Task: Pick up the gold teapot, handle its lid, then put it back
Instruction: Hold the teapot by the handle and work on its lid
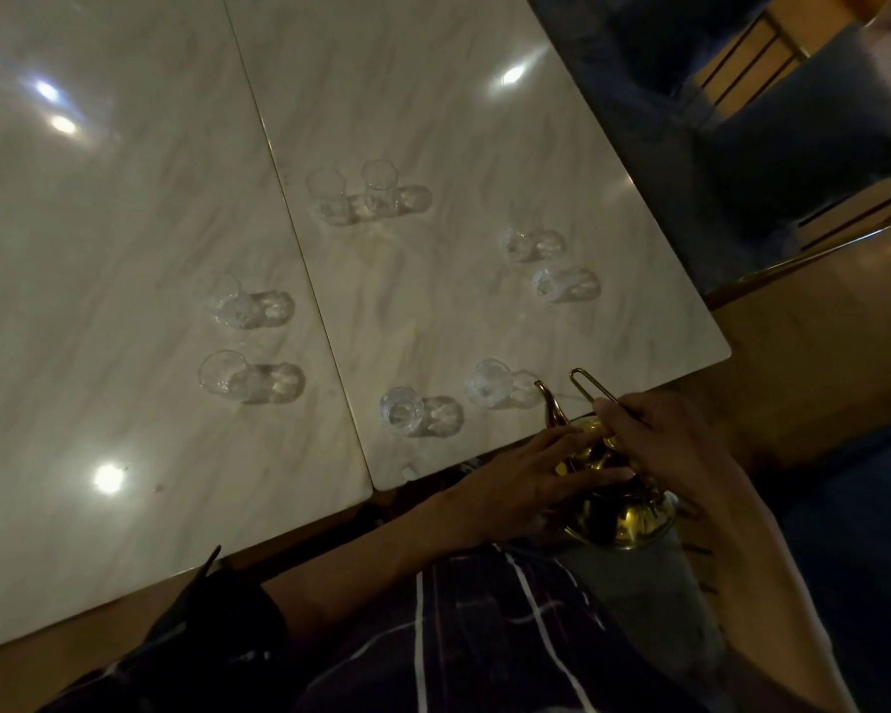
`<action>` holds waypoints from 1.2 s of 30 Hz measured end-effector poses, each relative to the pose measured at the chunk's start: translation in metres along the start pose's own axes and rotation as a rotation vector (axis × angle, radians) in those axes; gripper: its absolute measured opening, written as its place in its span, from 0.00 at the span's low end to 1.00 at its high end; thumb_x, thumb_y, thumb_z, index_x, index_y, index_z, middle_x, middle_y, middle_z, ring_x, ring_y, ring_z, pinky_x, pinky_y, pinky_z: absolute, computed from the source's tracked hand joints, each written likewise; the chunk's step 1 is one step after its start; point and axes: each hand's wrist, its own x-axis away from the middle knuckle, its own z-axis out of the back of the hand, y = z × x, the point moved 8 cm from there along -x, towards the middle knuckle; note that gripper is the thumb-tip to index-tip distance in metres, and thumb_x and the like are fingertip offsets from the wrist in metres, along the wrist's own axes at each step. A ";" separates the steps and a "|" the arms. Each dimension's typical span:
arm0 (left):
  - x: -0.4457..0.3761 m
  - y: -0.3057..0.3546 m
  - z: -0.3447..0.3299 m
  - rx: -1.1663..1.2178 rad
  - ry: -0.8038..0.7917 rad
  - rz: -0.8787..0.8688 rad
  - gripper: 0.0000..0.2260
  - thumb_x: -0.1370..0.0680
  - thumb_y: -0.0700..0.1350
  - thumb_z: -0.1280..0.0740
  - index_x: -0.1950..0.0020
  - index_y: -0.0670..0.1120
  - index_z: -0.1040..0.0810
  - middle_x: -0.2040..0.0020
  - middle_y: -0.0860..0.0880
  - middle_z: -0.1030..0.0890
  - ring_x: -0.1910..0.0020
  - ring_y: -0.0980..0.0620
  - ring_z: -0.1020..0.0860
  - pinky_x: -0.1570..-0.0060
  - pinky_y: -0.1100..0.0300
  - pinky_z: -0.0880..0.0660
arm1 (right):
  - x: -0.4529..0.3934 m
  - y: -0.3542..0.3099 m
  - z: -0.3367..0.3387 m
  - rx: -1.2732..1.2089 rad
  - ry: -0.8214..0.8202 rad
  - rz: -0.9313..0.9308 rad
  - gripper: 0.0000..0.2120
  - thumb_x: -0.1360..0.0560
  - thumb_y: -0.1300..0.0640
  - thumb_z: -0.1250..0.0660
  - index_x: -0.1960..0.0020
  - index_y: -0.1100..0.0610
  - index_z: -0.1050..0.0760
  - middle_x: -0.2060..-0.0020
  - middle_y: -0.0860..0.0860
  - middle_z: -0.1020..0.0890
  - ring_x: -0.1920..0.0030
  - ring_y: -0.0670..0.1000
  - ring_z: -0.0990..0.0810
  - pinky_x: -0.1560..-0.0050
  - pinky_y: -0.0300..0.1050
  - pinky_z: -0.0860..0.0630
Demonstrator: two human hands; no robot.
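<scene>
Both hands on gold teapot (pixel 619 517), right hand (pixel 664 445) fingers pinching wire handle (pixel 590 385), left hand (pixel 523 481) spread over lid

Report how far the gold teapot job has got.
Done: the shiny gold metal teapot is off the white marble table, held near the lap. In hand: the right hand grips its wire handle; the left hand covers the lid area. Left: setting it back.

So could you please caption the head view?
Both hands, left and right, hold a gold teapot beside eight glasses.
</scene>
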 end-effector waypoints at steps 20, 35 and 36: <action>0.006 -0.007 -0.008 -0.029 -0.008 0.011 0.37 0.25 0.37 0.27 0.18 0.53 0.36 0.16 0.44 0.46 0.20 0.43 0.39 0.50 0.67 0.31 | 0.002 -0.001 -0.006 -0.026 -0.038 -0.007 0.18 0.21 0.46 0.38 0.61 0.56 0.19 0.67 0.57 0.17 0.65 0.55 0.16 0.66 0.49 0.19; 0.006 -0.006 -0.003 -0.026 0.003 -0.017 0.36 0.24 0.38 0.26 0.19 0.51 0.34 0.16 0.43 0.44 0.19 0.45 0.41 0.40 0.79 0.40 | 0.004 -0.008 -0.004 -0.030 -0.021 -0.008 0.16 0.20 0.46 0.38 0.59 0.53 0.18 0.67 0.53 0.17 0.66 0.49 0.17 0.72 0.36 0.27; 0.005 -0.007 -0.004 -0.025 -0.003 -0.019 0.37 0.25 0.38 0.26 0.19 0.52 0.35 0.16 0.43 0.45 0.19 0.45 0.41 0.42 0.79 0.38 | 0.004 -0.008 -0.003 -0.036 -0.018 -0.008 0.16 0.20 0.46 0.38 0.59 0.53 0.18 0.67 0.53 0.17 0.66 0.49 0.17 0.72 0.36 0.27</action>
